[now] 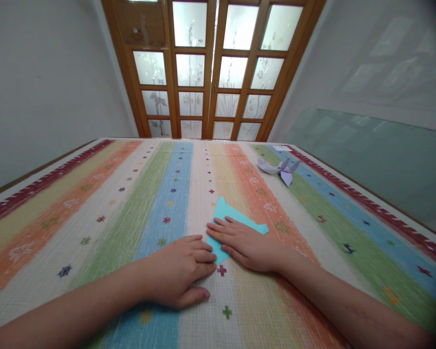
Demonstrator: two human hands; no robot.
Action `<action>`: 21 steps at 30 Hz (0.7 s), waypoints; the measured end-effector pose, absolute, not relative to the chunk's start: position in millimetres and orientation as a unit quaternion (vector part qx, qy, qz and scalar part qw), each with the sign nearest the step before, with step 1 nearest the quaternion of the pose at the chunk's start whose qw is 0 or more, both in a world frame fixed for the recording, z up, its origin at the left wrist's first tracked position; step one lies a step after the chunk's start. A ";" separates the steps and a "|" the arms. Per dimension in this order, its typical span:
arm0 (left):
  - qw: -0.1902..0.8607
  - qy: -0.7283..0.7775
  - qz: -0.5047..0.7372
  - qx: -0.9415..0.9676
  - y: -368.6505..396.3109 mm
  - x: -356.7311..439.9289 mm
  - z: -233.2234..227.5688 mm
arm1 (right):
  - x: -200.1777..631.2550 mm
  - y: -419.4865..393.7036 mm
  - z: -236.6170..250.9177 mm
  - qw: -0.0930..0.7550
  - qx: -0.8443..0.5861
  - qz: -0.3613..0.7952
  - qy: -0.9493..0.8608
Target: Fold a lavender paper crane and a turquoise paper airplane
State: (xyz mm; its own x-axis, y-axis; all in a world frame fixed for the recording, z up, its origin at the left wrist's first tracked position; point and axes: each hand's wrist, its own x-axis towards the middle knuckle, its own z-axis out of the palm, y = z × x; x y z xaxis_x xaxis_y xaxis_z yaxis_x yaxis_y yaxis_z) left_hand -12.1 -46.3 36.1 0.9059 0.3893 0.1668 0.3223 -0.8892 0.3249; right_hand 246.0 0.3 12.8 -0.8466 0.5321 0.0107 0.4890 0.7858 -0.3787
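A folded sheet of turquoise origami paper (236, 213) lies flat on the striped tablecloth (167, 194), just in front of me. My right hand (245, 242) rests palm down across its middle, fingers stretched out to the left. At the paper's near left edge is my left hand (183, 271), also palm down, its fingertips touching the edge and its thumb apart on the cloth. Part of the paper is hidden beneath the right hand. Two small folded corners stick out at its top and right.
A folded lilac paper figure (285, 172) sits at the far right of the table, with a paler folded piece (267, 167) beside it. Behind them is a small white slip (282, 148). Wooden glazed doors (209, 72) stand beyond the table, between pale walls.
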 end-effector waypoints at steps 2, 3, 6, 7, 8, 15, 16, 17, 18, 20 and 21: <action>0.141 0.181 0.107 0.967 -47.2 -12.1 40.1 | 247.9 1.7 13.9 0.050 -0.274 0.188 -0.942; 0.138 0.180 0.104 0.968 -47.5 -12.0 42.1 | 248.4 2.0 14.6 0.050 -0.274 0.191 -0.941; 0.134 0.178 0.099 0.970 -47.8 -11.6 46.9 | 248.6 1.6 15.7 0.055 -0.276 0.200 -0.939; 0.134 0.179 0.100 0.970 -47.8 -11.8 47.9 | 248.5 1.4 15.8 0.055 -0.276 0.202 -0.938; 0.136 0.181 0.101 0.969 -47.7 -12.3 48.8 | 248.4 1.3 15.8 0.054 -0.275 0.204 -0.938; 0.148 0.189 0.076 0.968 -44.2 -23.4 56.8 | 248.7 3.1 16.2 0.033 -0.279 0.210 -0.936; 0.144 0.187 0.069 0.969 -43.8 -24.8 58.0 | 248.8 3.4 16.0 0.034 -0.279 0.213 -0.936; 0.139 0.186 0.062 0.971 -43.5 -26.0 58.9 | 248.9 3.6 15.7 0.034 -0.278 0.215 -0.936; 0.135 0.184 0.057 0.972 -43.3 -27.0 59.5 | 249.0 3.8 15.4 0.035 -0.278 0.217 -0.935; 0.130 0.178 0.052 0.974 -43.2 -28.7 59.9 | 249.2 3.9 14.9 0.037 -0.278 0.220 -0.934; 0.130 0.176 0.053 0.974 -43.3 -29.5 59.7 | 249.2 3.9 14.8 0.039 -0.278 0.221 -0.934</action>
State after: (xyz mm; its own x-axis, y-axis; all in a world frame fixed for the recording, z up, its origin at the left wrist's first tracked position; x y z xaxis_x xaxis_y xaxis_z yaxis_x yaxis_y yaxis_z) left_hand -29.5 -43.3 59.7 0.9326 0.3563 0.0570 0.3288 -0.9042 0.2726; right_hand 249.2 3.9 14.8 -0.8421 0.5370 -0.0506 0.5027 0.7473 -0.4346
